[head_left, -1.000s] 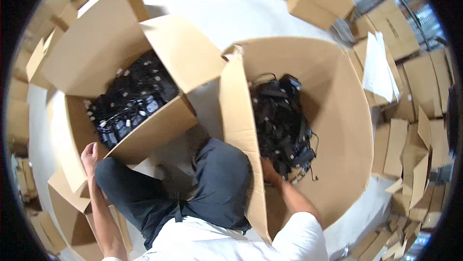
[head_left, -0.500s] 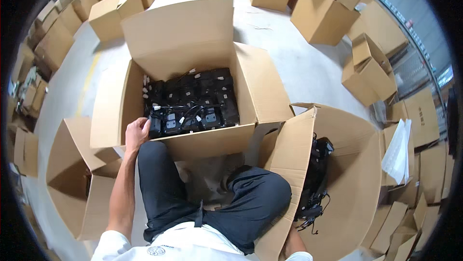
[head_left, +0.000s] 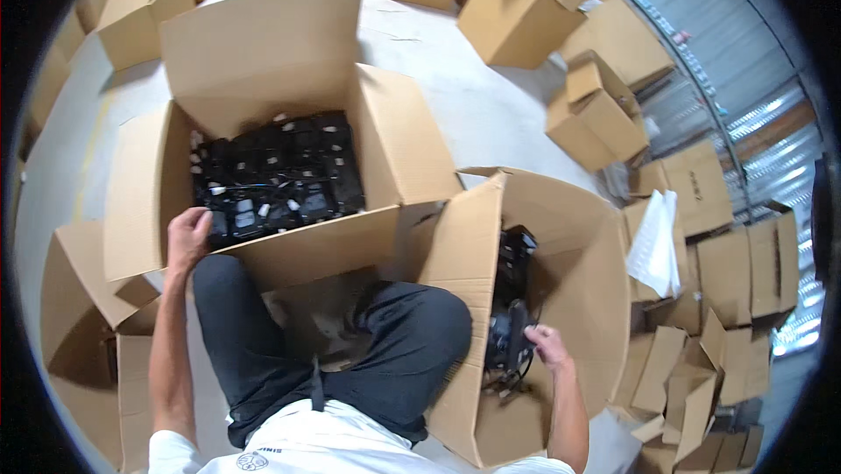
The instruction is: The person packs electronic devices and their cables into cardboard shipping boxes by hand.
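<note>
In front of me a large open cardboard box (head_left: 307,244) holds rows of black electronic units (head_left: 273,159) with thin cables and small white connectors. At its near left corner my left hand (head_left: 188,236) rests with its fingers curled over the rim, beside the closest units. To my right is a second open cardboard box (head_left: 569,237) with more black units (head_left: 517,251) and loose cables inside. Reaching into that box, my right hand (head_left: 549,347) pinches the edge of a black electronic unit (head_left: 517,325), tilted up and a little blurred. Its fingertips are partly hidden.
The right box's raised flap (head_left: 469,255) stands between my knee and its contents. Another open box (head_left: 83,334) is at my left. Stacked cartons (head_left: 517,14) stand farther off, and white foam sheeting (head_left: 654,244) hangs over cartons on the right.
My view has swung right. My right hand, mostly hidden behind the right box's flap before, is now inside that box, gripping a black unit. My left hand stays at the front box's corner.
</note>
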Demonstrator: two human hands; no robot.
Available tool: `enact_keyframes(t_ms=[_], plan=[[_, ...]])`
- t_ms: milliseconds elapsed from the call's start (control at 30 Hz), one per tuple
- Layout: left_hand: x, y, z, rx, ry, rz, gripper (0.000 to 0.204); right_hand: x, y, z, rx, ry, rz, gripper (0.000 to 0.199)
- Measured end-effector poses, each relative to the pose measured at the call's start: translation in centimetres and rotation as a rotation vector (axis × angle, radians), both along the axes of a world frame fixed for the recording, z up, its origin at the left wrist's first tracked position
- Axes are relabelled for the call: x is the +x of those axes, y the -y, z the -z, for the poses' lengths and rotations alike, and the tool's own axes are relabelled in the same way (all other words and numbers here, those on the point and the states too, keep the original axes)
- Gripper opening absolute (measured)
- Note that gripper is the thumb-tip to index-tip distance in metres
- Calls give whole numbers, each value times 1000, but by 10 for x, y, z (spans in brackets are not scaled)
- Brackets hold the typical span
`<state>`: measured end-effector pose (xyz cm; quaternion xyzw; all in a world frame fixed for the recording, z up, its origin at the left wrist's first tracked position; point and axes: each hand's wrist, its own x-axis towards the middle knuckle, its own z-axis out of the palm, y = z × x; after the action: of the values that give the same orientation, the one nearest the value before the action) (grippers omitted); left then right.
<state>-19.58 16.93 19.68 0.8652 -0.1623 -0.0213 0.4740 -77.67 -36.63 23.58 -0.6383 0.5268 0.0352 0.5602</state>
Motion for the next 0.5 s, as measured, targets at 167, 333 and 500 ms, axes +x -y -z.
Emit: enact_keyframes(t_ms=[167,333,500], plan=[[-28,64,-71,-244,-67,135,19,34,-5,-103,-6,686,188,34],[-128,166,-185,-215,550,649,52,105,-38,-161,-18,875,76,36],[-172,219,-201,-82,1196,766,42,198,-89,-180,118,833,-171,37]])
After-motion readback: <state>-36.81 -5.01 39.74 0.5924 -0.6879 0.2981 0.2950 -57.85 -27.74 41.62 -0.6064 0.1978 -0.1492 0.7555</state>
